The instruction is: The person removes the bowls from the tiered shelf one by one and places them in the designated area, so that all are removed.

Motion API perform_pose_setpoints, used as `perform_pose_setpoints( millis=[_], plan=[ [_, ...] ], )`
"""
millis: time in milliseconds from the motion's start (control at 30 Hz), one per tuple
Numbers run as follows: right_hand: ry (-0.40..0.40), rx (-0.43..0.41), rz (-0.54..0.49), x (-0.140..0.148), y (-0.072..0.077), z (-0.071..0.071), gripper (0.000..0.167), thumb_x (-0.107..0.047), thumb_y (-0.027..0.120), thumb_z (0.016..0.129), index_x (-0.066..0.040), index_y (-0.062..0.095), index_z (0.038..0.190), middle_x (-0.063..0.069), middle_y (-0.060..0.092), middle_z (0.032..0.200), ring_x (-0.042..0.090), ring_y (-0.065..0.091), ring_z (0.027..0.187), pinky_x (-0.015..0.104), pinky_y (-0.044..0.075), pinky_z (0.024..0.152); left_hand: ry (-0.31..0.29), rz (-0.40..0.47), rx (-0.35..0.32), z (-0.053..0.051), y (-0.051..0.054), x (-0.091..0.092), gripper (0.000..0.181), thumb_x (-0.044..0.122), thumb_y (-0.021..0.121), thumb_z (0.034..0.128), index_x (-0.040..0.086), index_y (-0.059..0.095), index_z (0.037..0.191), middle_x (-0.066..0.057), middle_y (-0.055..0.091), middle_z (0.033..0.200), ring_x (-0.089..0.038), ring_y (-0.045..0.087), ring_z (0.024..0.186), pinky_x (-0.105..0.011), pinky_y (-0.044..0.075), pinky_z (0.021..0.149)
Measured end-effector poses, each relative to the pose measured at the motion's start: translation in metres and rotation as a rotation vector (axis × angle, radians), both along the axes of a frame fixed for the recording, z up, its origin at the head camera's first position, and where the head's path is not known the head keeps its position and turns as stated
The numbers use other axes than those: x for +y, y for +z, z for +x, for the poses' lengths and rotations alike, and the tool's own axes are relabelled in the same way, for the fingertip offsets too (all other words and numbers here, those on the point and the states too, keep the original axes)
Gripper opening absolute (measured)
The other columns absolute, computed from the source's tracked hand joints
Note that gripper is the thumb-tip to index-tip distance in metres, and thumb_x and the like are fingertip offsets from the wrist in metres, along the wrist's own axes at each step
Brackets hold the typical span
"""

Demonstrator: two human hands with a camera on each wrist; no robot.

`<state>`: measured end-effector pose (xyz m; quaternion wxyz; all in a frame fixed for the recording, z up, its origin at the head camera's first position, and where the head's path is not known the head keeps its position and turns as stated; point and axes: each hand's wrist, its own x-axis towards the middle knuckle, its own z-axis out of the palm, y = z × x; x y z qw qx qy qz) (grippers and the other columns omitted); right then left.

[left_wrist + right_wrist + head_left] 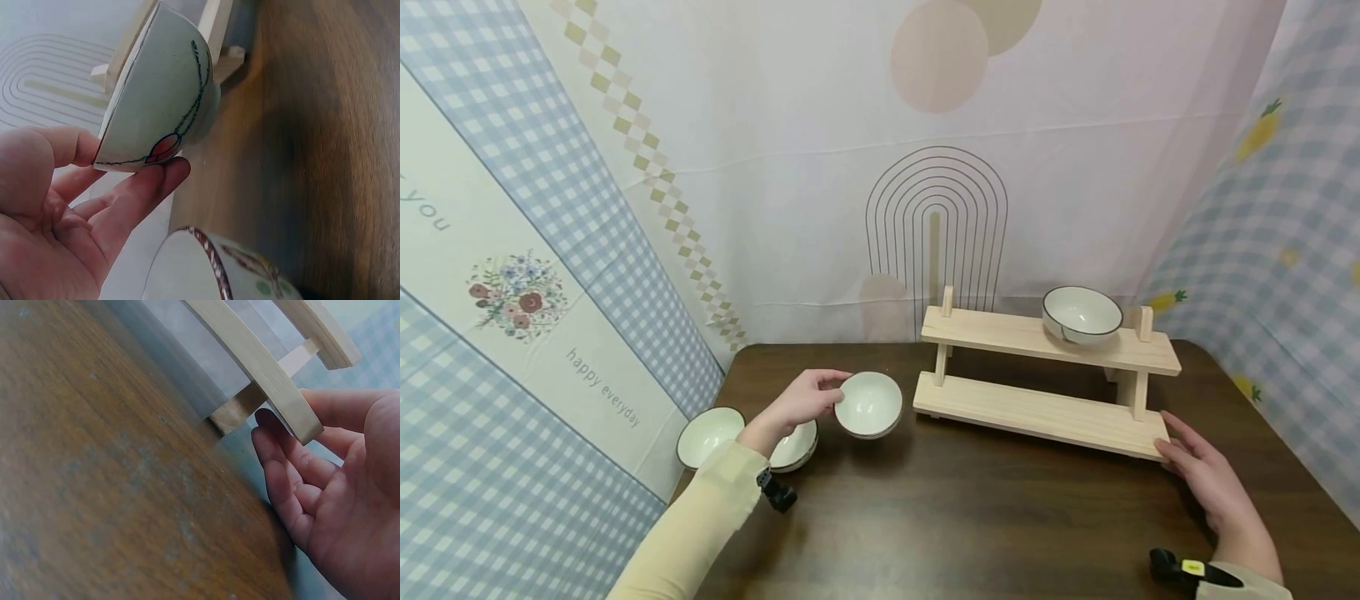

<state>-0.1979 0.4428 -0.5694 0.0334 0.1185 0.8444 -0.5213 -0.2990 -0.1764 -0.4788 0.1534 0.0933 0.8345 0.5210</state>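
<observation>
Pinched at its rim, a white bowl (868,405) hangs from the left hand (805,398) just above the table, left of the wooden two-tier rack (1030,408). In the left wrist view the thumb and fingers of the left hand (81,200) hold the tilted bowl (156,94), which has a red and dark pattern outside. My right hand (1210,475) grips the right end of the rack's lower board. The right wrist view shows the right hand (337,481) with fingers around and under that board's end (294,412). Another bowl (1082,315) stands on the upper board.
Two more white bowls stand at the table's left, one at the edge (709,435) and one (796,448) partly behind the left forearm. The brown table (970,517) runs up to a patterned cloth (805,208) at the back, with checked cloths at both sides.
</observation>
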Motion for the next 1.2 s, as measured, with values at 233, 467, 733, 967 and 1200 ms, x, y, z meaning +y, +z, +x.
perform_pose_setpoints(
  millis=[233, 467, 733, 967, 1200],
  plan=[
    [-0.003, -0.005, -0.004, 0.0005, 0.0009, 0.0008, 0.084, -0.051, 0.048, 0.112, -0.005, 0.009, 0.171, 0.041, 0.028, 0.162, -0.024, 0.044, 0.090, 0.013, 0.047, 0.075, -0.034, -0.079, 0.017, -0.0026, 0.0015, -0.0056, 0.044, 0.004, 0.058, 0.1006, -0.001, 0.065, 0.143, -0.016, 0.072, 0.125, -0.018, 0.066, 0.087, -0.031, 0.058, 0.072],
    [-0.007, -0.005, 0.009, 0.0002, 0.0039, 0.0035, 0.083, -0.050, 0.047, 0.113, -0.004, 0.008, 0.170, 0.042, 0.030, 0.160, -0.022, 0.046, 0.089, 0.013, 0.047, 0.074, -0.137, -0.178, 0.072, -0.0042, 0.0038, -0.0055, 0.042, 0.004, 0.057, 0.1001, 0.006, 0.071, 0.140, -0.008, 0.074, 0.118, -0.016, 0.063, 0.085, -0.029, 0.052, 0.068],
    [-0.005, -0.002, 0.008, -0.0028, 0.0070, 0.0064, 0.083, -0.050, 0.047, 0.113, -0.004, 0.008, 0.170, 0.042, 0.029, 0.160, -0.023, 0.045, 0.089, 0.013, 0.047, 0.075, -0.277, -0.256, 0.121, -0.0040, 0.0062, -0.0014, 0.035, 0.000, 0.059, 0.1033, 0.007, 0.074, 0.134, -0.007, 0.076, 0.120, -0.017, 0.066, 0.102, -0.032, 0.055, 0.084],
    [-0.013, -0.007, 0.012, -0.0027, 0.0065, 0.0050, 0.083, -0.050, 0.047, 0.113, -0.005, 0.008, 0.171, 0.042, 0.030, 0.161, -0.023, 0.044, 0.089, 0.013, 0.046, 0.074, -0.345, -0.298, 0.133, -0.0043, 0.0084, 0.0020, 0.035, -0.003, 0.057, 0.1039, 0.009, 0.077, 0.130, -0.008, 0.073, 0.133, -0.024, 0.065, 0.123, -0.038, 0.055, 0.095],
    [-0.009, -0.011, 0.003, -0.0023, 0.0064, 0.0038, 0.084, -0.051, 0.047, 0.113, -0.005, 0.007, 0.171, 0.042, 0.027, 0.162, -0.024, 0.044, 0.088, 0.012, 0.046, 0.074, -0.363, -0.325, 0.106, -0.0050, 0.0076, 0.0030, 0.035, -0.004, 0.058, 0.1034, 0.013, 0.078, 0.127, -0.005, 0.074, 0.130, -0.023, 0.065, 0.121, -0.039, 0.056, 0.093]
  ],
)
